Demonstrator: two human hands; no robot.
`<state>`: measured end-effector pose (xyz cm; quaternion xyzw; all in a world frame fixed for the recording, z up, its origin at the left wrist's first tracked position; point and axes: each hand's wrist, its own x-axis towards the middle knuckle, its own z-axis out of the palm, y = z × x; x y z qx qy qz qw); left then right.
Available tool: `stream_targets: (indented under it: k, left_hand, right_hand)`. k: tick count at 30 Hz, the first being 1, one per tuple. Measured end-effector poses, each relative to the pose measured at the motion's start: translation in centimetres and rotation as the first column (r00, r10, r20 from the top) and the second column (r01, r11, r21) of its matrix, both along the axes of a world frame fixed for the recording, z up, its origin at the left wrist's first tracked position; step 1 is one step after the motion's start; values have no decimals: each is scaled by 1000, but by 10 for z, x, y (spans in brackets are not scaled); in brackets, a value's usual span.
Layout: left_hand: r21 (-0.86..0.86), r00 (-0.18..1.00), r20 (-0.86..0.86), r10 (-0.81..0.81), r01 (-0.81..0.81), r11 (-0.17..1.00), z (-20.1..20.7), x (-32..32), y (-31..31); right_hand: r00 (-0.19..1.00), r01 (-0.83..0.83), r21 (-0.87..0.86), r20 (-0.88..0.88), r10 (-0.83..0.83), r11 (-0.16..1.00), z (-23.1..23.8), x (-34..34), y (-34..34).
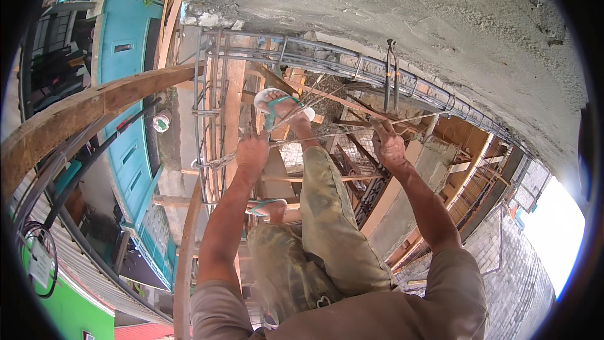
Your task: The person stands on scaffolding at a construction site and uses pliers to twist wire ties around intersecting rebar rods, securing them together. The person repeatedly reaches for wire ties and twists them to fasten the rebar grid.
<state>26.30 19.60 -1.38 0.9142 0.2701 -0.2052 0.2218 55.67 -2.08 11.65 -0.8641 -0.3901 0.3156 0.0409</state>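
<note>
My left hand [253, 152] is closed around a thin pale cord or wire [327, 133] in front of my knees. The strand stretches across toward my right hand [389, 143], whose curled fingers grip it near the rebar. Its exact material is too small to tell. A long steel rebar cage [302, 50] runs along the concrete wall, and another upright cage [211, 101] stands left of my left hand. A pair of long-handled pincers [391, 75] hangs from the cage bars above my right hand.
I am high on wooden scaffolding, one sandalled foot [283, 106] on planks, with gaps below. A rough concrete wall [409, 6] rises ahead. A curved-looking timber beam [94, 107] crosses at left, near black cables [56, 170] and a turquoise building front [129, 44].
</note>
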Motion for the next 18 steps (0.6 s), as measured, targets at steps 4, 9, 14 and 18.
stream_targets:
  k: [4, 9, 14, 18]
  left_hand:
    - [-54, 997, -72, -27, 23, 998, 7, 5, 4]
    - [-38, 994, -107, -5, 1, 999, 1, 4, 2]
    - [-67, 997, -69, -41, 36, 997, 9, 10, 6]
    - [-191, 978, -208, 12, -53, 980, 12, 14, 13]
  right_hand:
    - [953, 105, 1, -287, -100, 994, -32, -78, -32]
    - [310, 674, -584, -333, -891, 453, -113, -105, -83]
    - [-326, 724, -684, -456, -828, 91, -174, -99, -52]
    - [-593, 736, -661, -528, -608, -143, -188, -104, -15]
